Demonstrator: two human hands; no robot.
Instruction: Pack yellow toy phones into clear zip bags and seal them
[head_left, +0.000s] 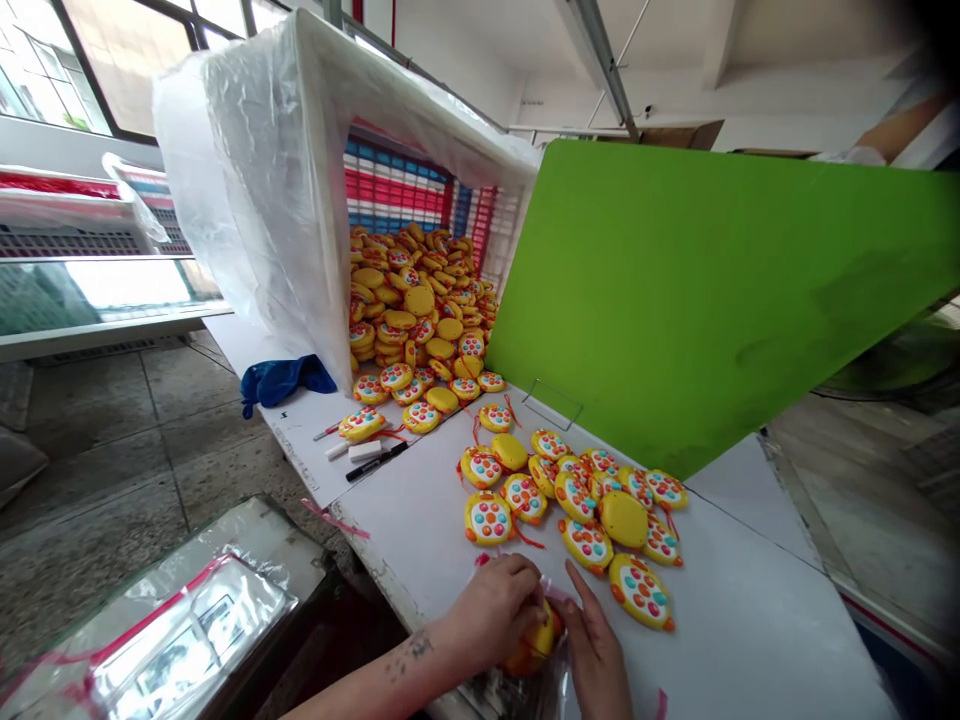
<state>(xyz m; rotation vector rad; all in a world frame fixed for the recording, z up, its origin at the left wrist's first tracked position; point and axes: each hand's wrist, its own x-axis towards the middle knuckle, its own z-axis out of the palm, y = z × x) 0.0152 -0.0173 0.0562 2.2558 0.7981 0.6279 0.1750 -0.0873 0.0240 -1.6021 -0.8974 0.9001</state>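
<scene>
At the near edge of the table, my left hand is closed over the top of a yellow toy, fingers bent down onto it. A clear plastic bag with pink trim lies around the toy; how far the toy is inside it I cannot tell. My right hand is at the bag's right side, index finger stretched up and thumb against the bag's edge. Just beyond my hands lie several yellow oval toys with white faces, coloured dots and orange cords, some turned plain side up.
A plastic-wrapped crate on its side spills a heap of similar toys. A green board slants along the right. A black marker, white block and blue cloth lie left. Packed clear bags are lower left.
</scene>
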